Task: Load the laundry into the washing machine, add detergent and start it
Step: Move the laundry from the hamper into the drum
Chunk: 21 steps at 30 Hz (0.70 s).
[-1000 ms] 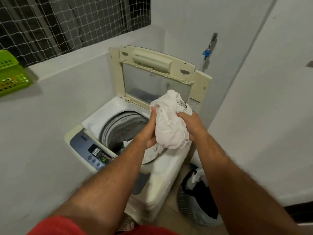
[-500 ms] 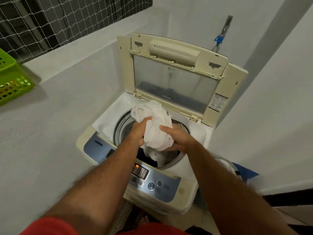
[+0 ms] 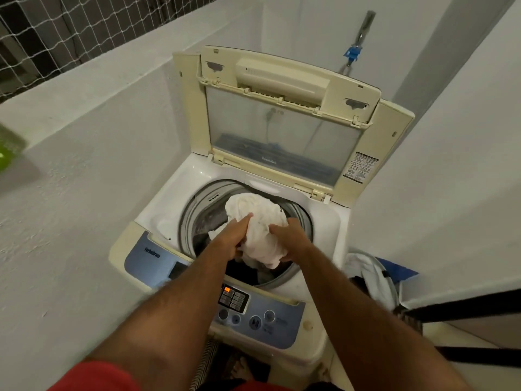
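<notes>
Head view: cloth going down into the drum

Both hands, left (image 3: 235, 235) and right (image 3: 290, 238), are gripping the white cloth (image 3: 259, 221), now lower than a second ago, over the drum (image 3: 303, 221). Loading is nearly finishing for this piece. Lid (image 3: 282, 114) is standing open; a basket (image 3: 369, 275) with more laundry is waiting beside the washer, nothing blocking.

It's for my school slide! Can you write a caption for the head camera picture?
Both hands, left hand and right hand, push a crumpled white cloth into the open cream top-loading washing machine.
</notes>
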Motion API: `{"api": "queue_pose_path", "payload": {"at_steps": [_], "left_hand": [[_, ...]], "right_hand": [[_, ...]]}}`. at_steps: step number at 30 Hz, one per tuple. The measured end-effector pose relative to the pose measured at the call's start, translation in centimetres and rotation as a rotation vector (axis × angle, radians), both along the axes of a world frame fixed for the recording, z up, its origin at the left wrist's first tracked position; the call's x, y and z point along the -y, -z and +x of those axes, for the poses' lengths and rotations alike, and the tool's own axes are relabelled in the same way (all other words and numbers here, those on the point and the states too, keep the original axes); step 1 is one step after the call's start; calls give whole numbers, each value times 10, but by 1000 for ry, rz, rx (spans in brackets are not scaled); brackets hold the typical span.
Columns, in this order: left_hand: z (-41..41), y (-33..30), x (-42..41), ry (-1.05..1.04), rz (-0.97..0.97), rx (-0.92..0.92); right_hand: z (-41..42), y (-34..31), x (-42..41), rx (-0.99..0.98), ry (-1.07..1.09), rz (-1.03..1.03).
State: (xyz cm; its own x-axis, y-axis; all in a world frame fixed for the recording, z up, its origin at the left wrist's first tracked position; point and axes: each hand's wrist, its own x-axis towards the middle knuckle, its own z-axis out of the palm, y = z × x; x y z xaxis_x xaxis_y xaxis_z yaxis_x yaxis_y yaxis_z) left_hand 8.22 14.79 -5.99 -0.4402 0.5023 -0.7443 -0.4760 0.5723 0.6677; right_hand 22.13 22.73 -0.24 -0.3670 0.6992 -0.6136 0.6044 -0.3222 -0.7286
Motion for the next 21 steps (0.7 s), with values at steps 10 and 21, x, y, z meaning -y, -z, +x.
{"api": "queue_pose_path", "payload": {"at_steps": [10,21], "left_hand": [[28,-34,-12,267,-15,-514],[153,-64,-47,484,326,-714]], "right_hand": [[55,-6,-34,-25,61,187],[159,-10,-51,66,250,258]]}}
